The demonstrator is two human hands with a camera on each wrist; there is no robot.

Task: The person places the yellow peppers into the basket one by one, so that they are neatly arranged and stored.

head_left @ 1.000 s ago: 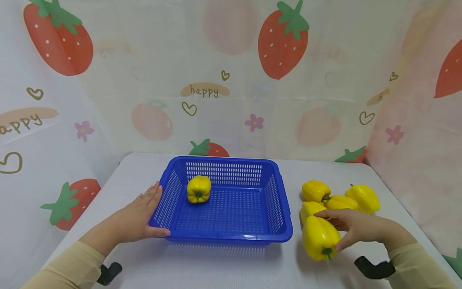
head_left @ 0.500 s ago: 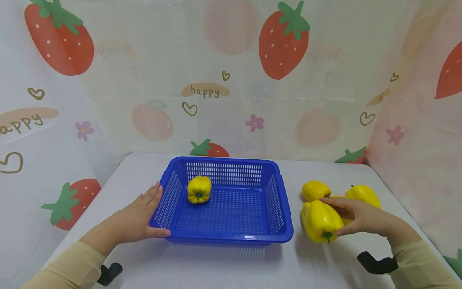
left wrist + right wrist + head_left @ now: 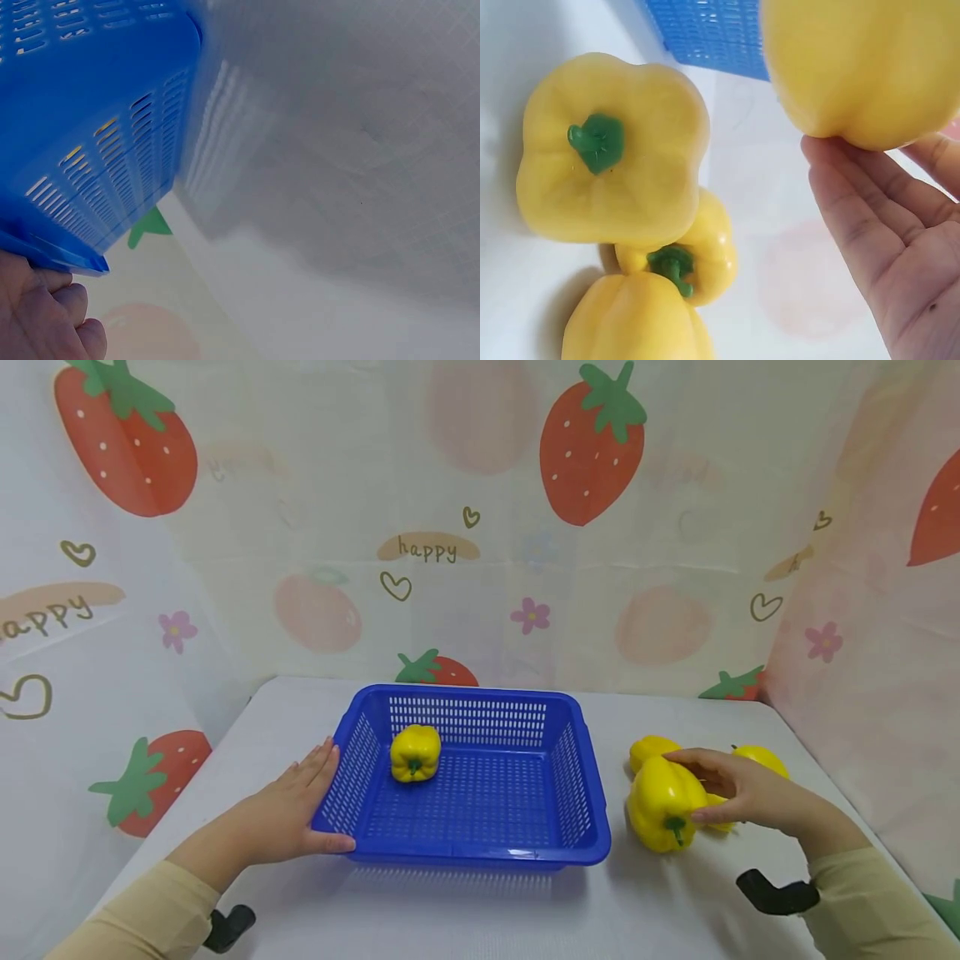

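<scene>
A yellow bell pepper (image 3: 663,802) with a green stem is held by my right hand (image 3: 750,789), right of the basket. In the right wrist view, fingertips press the smooth end of this pepper (image 3: 862,67), which shows higher than the others. My left hand (image 3: 288,802) lies against the left side of the blue plastic basket (image 3: 480,857), fingers straight along the rim and thumb on the front corner. From the left wrist, its fingertips appear at the basket's rim (image 3: 52,259). Inside, toward the back left, sits one yellow bell pepper (image 3: 415,753).
Behind the held pepper lie several more yellow bell peppers, partly hidden by the right hand; one pepper (image 3: 651,748) shows at the back left of the group, another pepper (image 3: 763,757) at the right. A white cloth covers the table (image 3: 465,918); a strawberry-print curtain (image 3: 480,602) stands behind.
My right hand has carried the held pepper away from the table's front and upward in the view, over the pile. The left hand and basket stay in place.
</scene>
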